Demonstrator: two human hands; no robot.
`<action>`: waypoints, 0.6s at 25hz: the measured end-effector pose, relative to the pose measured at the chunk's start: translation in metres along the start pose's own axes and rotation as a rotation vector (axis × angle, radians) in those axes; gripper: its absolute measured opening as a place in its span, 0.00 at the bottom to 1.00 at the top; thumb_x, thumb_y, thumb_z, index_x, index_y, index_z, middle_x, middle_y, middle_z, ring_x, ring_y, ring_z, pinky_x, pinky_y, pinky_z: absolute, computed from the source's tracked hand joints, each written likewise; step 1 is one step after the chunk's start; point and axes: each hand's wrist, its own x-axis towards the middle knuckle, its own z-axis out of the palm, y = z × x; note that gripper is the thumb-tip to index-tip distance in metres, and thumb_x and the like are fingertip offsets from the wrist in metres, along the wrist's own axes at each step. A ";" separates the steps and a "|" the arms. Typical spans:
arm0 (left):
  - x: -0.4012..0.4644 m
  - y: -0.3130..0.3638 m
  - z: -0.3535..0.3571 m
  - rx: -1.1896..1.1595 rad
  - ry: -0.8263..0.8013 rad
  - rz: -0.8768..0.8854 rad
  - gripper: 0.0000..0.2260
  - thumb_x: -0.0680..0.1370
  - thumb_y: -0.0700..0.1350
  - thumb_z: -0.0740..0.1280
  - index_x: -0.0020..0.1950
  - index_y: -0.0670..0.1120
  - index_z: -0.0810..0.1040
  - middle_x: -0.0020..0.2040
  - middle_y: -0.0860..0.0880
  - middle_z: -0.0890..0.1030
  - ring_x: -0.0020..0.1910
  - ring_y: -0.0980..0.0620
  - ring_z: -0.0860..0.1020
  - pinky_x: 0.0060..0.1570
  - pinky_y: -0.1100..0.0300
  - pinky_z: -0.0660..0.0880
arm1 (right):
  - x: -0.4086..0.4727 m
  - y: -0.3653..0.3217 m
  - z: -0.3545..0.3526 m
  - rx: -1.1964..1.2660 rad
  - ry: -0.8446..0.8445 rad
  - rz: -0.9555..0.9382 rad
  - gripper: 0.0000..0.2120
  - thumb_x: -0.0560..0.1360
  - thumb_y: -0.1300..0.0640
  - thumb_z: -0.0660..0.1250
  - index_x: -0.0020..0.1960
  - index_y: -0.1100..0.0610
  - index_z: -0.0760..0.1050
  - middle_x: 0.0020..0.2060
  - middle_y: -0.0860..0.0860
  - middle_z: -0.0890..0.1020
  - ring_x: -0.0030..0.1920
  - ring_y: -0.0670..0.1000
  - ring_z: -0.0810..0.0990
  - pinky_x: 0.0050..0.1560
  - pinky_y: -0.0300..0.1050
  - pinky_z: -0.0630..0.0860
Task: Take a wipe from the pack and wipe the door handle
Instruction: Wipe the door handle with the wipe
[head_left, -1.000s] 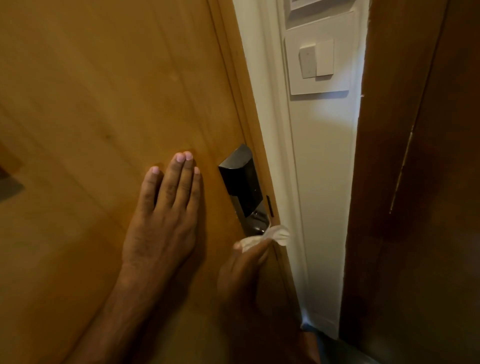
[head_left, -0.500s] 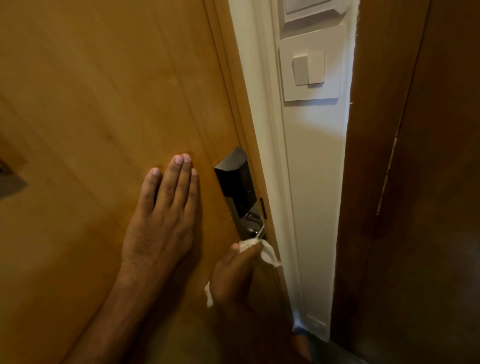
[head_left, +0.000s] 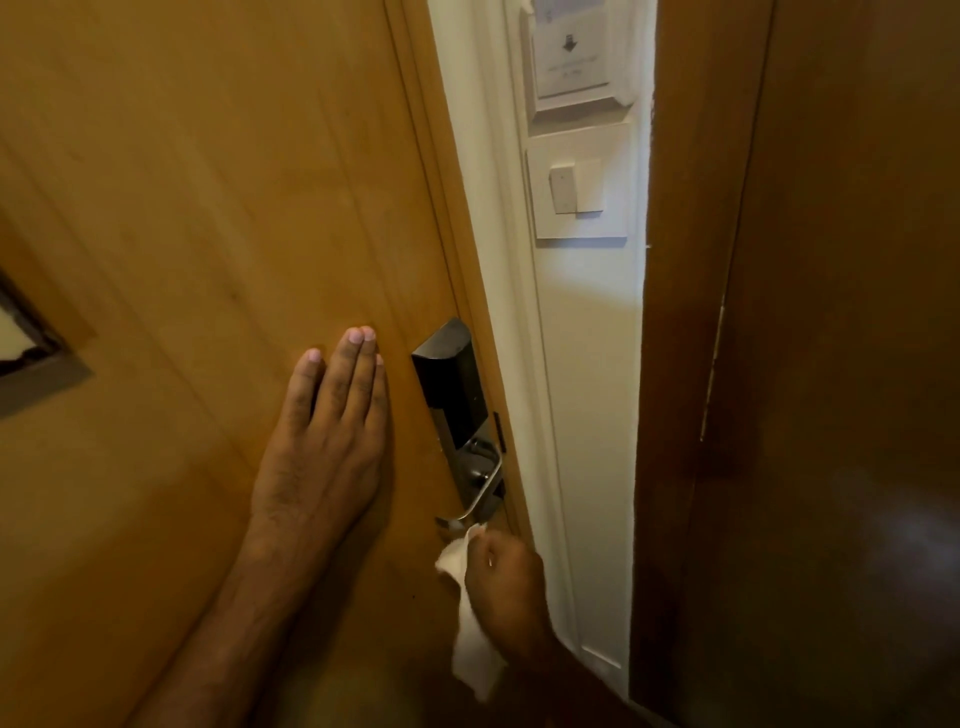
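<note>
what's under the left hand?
The left hand lies flat on the wooden door, left of the lock. Only bare wood shows around it; whatever is beneath the palm is covered.

one head view looks down, close to the door (head_left: 208, 260) and hands.

White wipe (head_left: 470, 631) — below silver handle (head_left: 480, 491).

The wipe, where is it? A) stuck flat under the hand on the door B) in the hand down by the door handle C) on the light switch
B: the right hand holds the wipe just below the door handle; the left hand lies flat and bare on the door.
</note>
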 end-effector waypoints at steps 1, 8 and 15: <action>0.000 0.000 0.000 0.004 -0.010 0.002 0.27 0.82 0.44 0.36 0.79 0.33 0.48 0.79 0.30 0.48 0.80 0.34 0.46 0.77 0.38 0.40 | 0.001 0.005 -0.010 0.004 0.031 0.026 0.11 0.80 0.48 0.63 0.43 0.52 0.78 0.38 0.49 0.83 0.39 0.47 0.82 0.36 0.35 0.75; 0.014 0.011 -0.013 -0.240 -0.008 -0.074 0.27 0.82 0.45 0.42 0.77 0.33 0.59 0.79 0.31 0.57 0.80 0.35 0.53 0.76 0.37 0.45 | 0.035 -0.033 -0.120 0.549 0.277 0.127 0.08 0.76 0.68 0.65 0.44 0.57 0.70 0.42 0.57 0.75 0.38 0.55 0.78 0.33 0.46 0.78; 0.064 0.093 -0.053 -0.539 0.077 0.055 0.26 0.76 0.42 0.63 0.73 0.33 0.67 0.77 0.29 0.62 0.78 0.32 0.58 0.75 0.33 0.53 | 0.022 -0.038 -0.239 0.673 0.549 0.081 0.08 0.80 0.54 0.63 0.54 0.58 0.73 0.43 0.55 0.79 0.35 0.51 0.75 0.25 0.40 0.68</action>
